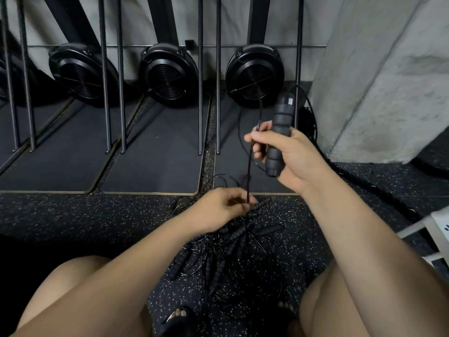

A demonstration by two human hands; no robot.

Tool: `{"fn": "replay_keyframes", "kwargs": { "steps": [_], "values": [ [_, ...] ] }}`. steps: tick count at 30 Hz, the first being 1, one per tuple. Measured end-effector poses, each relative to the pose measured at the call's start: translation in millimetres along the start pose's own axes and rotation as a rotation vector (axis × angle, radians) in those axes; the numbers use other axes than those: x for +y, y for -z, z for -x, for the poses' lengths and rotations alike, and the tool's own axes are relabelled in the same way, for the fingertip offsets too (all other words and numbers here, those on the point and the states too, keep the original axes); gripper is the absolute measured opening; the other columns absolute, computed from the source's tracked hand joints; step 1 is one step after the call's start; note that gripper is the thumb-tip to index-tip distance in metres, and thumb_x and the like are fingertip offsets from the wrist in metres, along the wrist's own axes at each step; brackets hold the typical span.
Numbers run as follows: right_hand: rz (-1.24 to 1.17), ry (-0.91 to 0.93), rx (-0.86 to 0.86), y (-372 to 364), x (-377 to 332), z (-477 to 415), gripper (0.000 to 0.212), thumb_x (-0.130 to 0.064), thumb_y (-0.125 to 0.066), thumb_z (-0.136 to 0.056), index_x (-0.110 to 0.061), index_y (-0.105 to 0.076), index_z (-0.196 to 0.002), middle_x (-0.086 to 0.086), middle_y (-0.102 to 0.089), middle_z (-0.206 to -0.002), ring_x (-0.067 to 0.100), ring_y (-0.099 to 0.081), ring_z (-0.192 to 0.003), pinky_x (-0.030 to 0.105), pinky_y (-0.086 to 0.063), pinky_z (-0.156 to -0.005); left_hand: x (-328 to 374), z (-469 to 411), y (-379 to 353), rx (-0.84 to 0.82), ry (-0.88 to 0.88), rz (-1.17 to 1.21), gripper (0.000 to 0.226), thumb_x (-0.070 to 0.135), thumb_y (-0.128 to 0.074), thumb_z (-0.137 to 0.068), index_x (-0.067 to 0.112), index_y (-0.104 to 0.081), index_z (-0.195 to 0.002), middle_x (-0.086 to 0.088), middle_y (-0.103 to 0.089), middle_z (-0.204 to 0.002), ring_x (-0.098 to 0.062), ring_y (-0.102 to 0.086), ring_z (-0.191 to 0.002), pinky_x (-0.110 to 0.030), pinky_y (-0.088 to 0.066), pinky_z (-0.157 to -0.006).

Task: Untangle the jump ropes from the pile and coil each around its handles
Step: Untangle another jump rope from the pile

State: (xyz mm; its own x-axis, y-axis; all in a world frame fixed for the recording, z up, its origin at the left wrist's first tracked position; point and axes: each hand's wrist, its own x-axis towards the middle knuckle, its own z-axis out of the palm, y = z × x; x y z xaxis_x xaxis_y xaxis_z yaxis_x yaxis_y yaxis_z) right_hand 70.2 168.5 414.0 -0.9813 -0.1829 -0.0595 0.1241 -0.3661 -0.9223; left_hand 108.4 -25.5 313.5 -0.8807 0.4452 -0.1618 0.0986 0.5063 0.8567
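Here, a black ribbed foam handle [279, 132] is gripped by the curled fingers of the right hand [289, 154] and held raised, nearly upright. A thin black cord [249, 176] is pinched beside it by the same hand and runs down to the left hand [218, 210], whose fingers are closed on it just above the pile [228, 249]. This tangle of ribbed handles and thin cords is spread on the speckled rubber floor [97, 215], near, between the knees.

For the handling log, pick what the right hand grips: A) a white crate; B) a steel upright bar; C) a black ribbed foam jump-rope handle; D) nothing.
C: the right hand curls round the black ribbed foam jump-rope handle, held above the tangled pile; the left hand pinches a thin black cord.
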Motion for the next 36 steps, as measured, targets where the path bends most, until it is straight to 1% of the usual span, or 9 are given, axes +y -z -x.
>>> {"fn": "replay_keyframes", "kwargs": {
  "steps": [3,7,11,16,18,22,26,30,36],
  "values": [
    [-0.072,-0.004,0.064,6,1,-4,0.017,0.003,-0.072,-0.095,-0.011,-0.063,-0.094,0.02,-0.076,-0.1,0.017,-0.065,-0.072,0.027,-0.056,-0.066,0,0,-4,0.012,-0.015,-0.015,0.011,0.035,-0.068,-0.105,0.032,-0.078,-0.108,0.016,-0.078,-0.107,-0.011,-0.074,-0.103,-0.047,-0.057,-0.102],
    [-0.075,-0.03,0.12,13,3,-10,0.015,0.002,-0.071,-0.097,-0.005,-0.063,-0.107,0.022,-0.077,-0.105,0.018,-0.069,-0.074,0.026,-0.057,-0.064,2,2,0,0.03,-0.027,-0.035,0.014,0.037,-0.066,-0.106,0.034,-0.077,-0.099,0.015,-0.079,-0.109,-0.022,-0.074,-0.101,-0.051,-0.059,-0.095],
    [0.279,-0.119,0.146,18,11,-12,0.027,-0.001,-0.08,-0.091,-0.003,-0.072,-0.117,0.016,-0.082,-0.102,0.02,-0.074,-0.078,0.026,-0.056,-0.06,5,6,6,0.064,-0.047,0.001,0.017,0.035,-0.066,-0.106,0.035,-0.076,-0.092,0.011,-0.08,-0.108,-0.021,-0.074,-0.099,-0.049,-0.059,-0.094],
    [0.772,-0.285,-0.082,15,24,-3,0.03,0.002,-0.076,-0.085,-0.014,-0.076,-0.111,0.006,-0.082,-0.094,0.016,-0.074,-0.074,0.028,-0.051,-0.059,12,9,20,0.205,-0.074,0.138,0.023,0.031,-0.067,-0.106,0.017,-0.074,-0.09,-0.003,-0.08,-0.094,-0.037,-0.071,-0.088,-0.047,-0.056,-0.082],
    [0.855,-0.335,-0.175,7,29,1,0.027,0.005,-0.072,-0.084,-0.013,-0.074,-0.104,0.004,-0.08,-0.086,0.018,-0.076,-0.075,0.026,-0.051,-0.056,15,11,27,0.268,-0.081,0.221,0.023,0.029,-0.067,-0.105,0.012,-0.075,-0.091,-0.006,-0.08,-0.091,-0.027,-0.072,-0.08,-0.04,-0.055,-0.076],
    [0.83,-0.353,-0.225,-4,37,2,0.022,0.005,-0.069,-0.086,-0.011,-0.072,-0.101,0.008,-0.078,-0.088,0.019,-0.077,-0.078,0.028,-0.052,-0.059,17,14,36,0.332,-0.096,0.368,0.02,0.019,-0.066,-0.105,0.004,-0.077,-0.1,-0.017,-0.079,-0.092,-0.023,-0.073,-0.084,-0.029,-0.054,-0.074],
    [0.807,-0.373,-0.244,-9,38,1,0.025,0.003,-0.07,-0.09,-0.008,-0.071,-0.113,0.009,-0.083,-0.099,0.017,-0.078,-0.082,0.03,-0.053,-0.065,18,17,41,0.369,-0.111,0.501,0.022,0.015,-0.061,-0.108,-0.002,-0.075,-0.107,-0.018,-0.078,-0.103,-0.021,-0.074,-0.088,-0.024,-0.056,-0.069],
    [0.796,-0.41,-0.26,-10,39,3,0.029,0.0,-0.075,-0.092,-0.003,-0.069,-0.12,0.008,-0.083,-0.1,0.017,-0.08,-0.088,0.029,-0.055,-0.069,16,16,47,0.411,-0.11,0.595,0.019,0.014,-0.06,-0.108,0.004,-0.075,-0.108,-0.012,-0.077,-0.102,-0.02,-0.073,-0.09,-0.027,-0.057,-0.071],
    [0.718,-0.336,-0.265,-10,33,4,0.025,0.0,-0.081,-0.089,0.0,-0.067,-0.11,0.013,-0.083,-0.097,0.029,-0.081,-0.094,0.032,-0.058,-0.077,12,10,48,0.507,-0.031,0.741,0.021,0.026,-0.062,-0.108,0.009,-0.074,-0.105,-0.009,-0.077,-0.099,-0.021,-0.071,-0.09,-0.034,-0.053,-0.078]
  ]
}}
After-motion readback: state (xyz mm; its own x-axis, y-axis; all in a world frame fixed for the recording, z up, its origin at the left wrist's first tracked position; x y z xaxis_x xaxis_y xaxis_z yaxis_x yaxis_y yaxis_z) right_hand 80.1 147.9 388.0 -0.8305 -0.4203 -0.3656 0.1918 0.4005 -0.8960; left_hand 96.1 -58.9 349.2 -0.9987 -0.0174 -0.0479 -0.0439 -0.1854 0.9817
